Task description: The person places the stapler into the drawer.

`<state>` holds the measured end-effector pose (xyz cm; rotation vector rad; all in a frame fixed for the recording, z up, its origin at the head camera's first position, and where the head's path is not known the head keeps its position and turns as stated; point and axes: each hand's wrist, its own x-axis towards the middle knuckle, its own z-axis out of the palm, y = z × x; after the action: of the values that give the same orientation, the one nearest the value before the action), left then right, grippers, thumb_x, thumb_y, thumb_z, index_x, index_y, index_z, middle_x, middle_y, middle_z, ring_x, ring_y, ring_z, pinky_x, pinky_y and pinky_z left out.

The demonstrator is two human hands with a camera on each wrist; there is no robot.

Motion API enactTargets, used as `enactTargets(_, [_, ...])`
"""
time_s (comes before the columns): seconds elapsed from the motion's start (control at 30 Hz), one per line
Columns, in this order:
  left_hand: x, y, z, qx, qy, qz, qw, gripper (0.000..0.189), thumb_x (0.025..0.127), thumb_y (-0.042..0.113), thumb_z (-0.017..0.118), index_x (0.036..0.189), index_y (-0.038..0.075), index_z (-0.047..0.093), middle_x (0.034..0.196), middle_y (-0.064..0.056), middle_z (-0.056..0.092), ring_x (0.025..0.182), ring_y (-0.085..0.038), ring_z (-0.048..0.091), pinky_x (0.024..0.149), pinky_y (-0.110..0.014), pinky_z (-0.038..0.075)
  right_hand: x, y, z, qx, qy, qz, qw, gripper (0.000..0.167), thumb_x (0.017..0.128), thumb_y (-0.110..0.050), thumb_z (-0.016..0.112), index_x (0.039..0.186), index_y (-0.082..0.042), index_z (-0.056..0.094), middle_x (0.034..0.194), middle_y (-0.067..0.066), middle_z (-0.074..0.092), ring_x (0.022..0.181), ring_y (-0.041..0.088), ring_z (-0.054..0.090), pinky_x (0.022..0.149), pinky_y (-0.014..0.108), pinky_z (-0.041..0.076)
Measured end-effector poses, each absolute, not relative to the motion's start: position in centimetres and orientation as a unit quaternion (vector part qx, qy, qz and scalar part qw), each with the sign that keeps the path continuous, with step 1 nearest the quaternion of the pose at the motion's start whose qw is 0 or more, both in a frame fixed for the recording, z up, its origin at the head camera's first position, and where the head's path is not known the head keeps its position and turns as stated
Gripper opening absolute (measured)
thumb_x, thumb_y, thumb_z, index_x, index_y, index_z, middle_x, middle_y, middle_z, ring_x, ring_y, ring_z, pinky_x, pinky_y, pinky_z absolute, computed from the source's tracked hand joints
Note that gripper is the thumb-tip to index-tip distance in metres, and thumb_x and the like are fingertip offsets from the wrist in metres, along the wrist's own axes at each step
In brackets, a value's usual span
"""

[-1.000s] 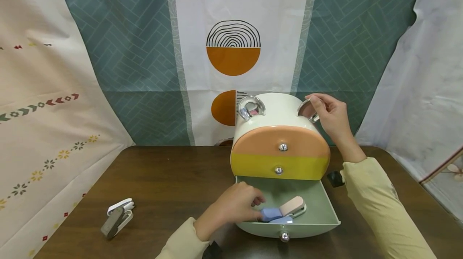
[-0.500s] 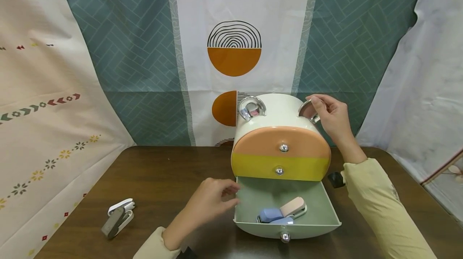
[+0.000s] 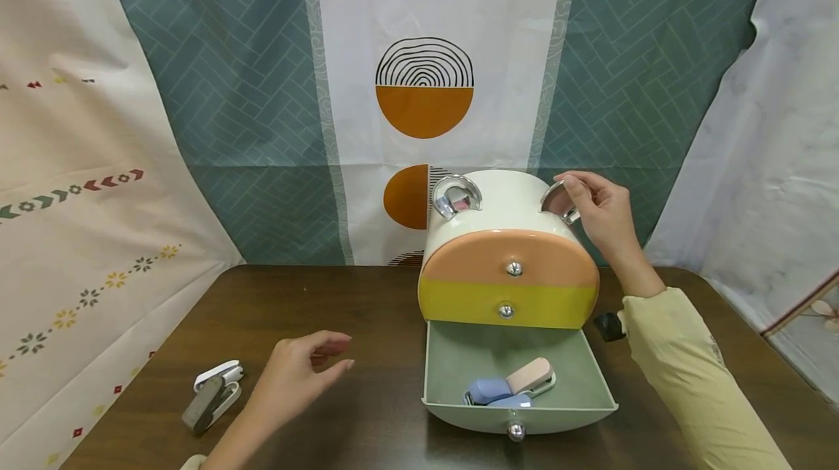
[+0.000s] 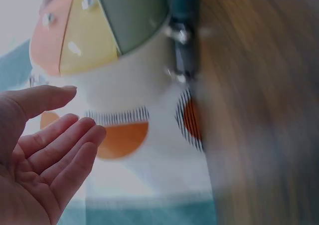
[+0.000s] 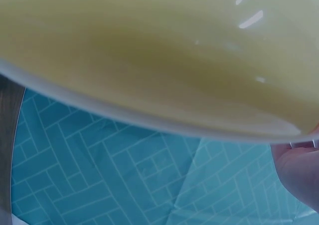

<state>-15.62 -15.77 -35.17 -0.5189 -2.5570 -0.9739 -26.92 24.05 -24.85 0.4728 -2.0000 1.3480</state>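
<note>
My right hand [image 3: 604, 216] pinches the right silver ear [image 3: 557, 200] on top of a rounded white cabinet [image 3: 505, 197] in the head view. Below the cabinet's orange and yellow drawer fronts, a green drawer [image 3: 455, 353] is pulled out. Inside it lie a pink mini stapler [image 3: 532, 374] and blue mini staplers [image 3: 490, 390], close together. My left hand [image 3: 293, 382] hovers over the table left of the drawer, fingers loosely bent, holding nothing. It is nearest a grey mini stapler [image 3: 205, 403] and a white one [image 3: 218, 372]. In the left wrist view the left palm [image 4: 45, 175] shows bare.
The dark wooden table [image 3: 341, 302] reaches back to a patterned cloth [image 3: 249, 106]. The left silver ear [image 3: 456, 196] sticks up from the cabinet. A round knob [image 3: 515, 431] juts from the drawer front.
My left hand has come out of the drawer and moved left over the table, with nothing in it. The right hand stays on the ear.
</note>
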Motion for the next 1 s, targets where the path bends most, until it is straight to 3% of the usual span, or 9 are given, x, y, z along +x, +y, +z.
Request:
enactTargets(0.2, [-14.8,-19.6,-36.0,-0.133,-0.91,-0.319,0.227,0.026,0.067,0.007,0.078,0.092,0.009,0.069,0.085,-0.003,0.069,0.076,-0.018,0.067,0.063,-0.024,0.052,-26.8,24.1,-24.8,0.175,-0.772,0.509,0.339,0.026,0.092,-0.023,0.054,0.103,-0.003,0.066,0.063,-0.016,0.06,0.048,0.009,0.04,0.051,0.021,0.032])
enactTargets(0.37, [-14.2,-22.1,-36.6,-0.092,-0.921,-0.292,0.243,0.027,0.067,0.009,0.078,0.092,0.009,0.069,0.083,-0.001,0.069,0.075,-0.02,0.066,0.063,-0.023,0.051,-26.5,24.1,-24.6,0.18,-0.772,0.511,0.334,0.025,0.092,-0.019,0.052,0.103,-0.001,0.065,0.065,-0.014,0.063,0.061,0.008,0.053,0.059,0.017,0.039])
enactTargets(0.53, [-13.7,-24.0,-36.9,-0.064,-0.931,-0.26,0.249,0.028,0.067,0.012,0.079,0.093,0.01,0.069,0.083,-0.003,0.07,0.075,-0.018,0.066,0.062,-0.024,0.051,-25.4,23.3,-24.0,0.203,-0.763,0.523,0.321,0.024,0.093,-0.014,0.05,0.102,0.004,0.063,0.064,-0.013,0.062,0.064,0.008,0.058,0.063,0.017,0.044])
enactTargets(0.63, [-13.5,-25.2,-37.0,-0.044,-0.941,-0.244,0.229,0.03,0.069,0.015,0.077,0.097,0.007,0.068,0.085,-0.007,0.069,0.076,-0.021,0.066,0.062,-0.028,0.052,-24.9,23.0,-23.7,0.202,-0.762,0.524,0.322,0.024,0.093,-0.013,0.05,0.102,0.006,0.062,0.064,-0.012,0.062,0.064,0.006,0.058,0.064,0.017,0.044])
enactTargets(0.83, [-13.3,-27.9,-37.2,0.001,-0.966,-0.219,0.139,0.046,0.074,0.032,0.073,0.106,0.001,0.064,0.092,-0.016,0.068,0.079,-0.03,0.065,0.069,-0.046,0.048,-24.7,22.9,-23.7,0.203,-0.761,0.527,0.32,0.02,0.093,-0.014,0.05,0.1,-0.004,0.066,0.064,-0.008,0.063,0.064,0.008,0.058,0.064,0.017,0.044])
enactTargets(1.0, [-13.2,-29.9,-37.7,0.02,-0.977,-0.185,0.102,0.054,0.072,0.037,0.074,0.106,-0.003,0.062,0.094,-0.019,0.066,0.084,-0.036,0.062,0.069,-0.051,0.043,-24.8,22.9,-23.6,0.192,-0.767,0.519,0.325,0.025,0.093,-0.016,0.051,0.101,0.005,0.063,0.062,-0.014,0.061,0.064,0.007,0.057,0.068,0.017,0.042])
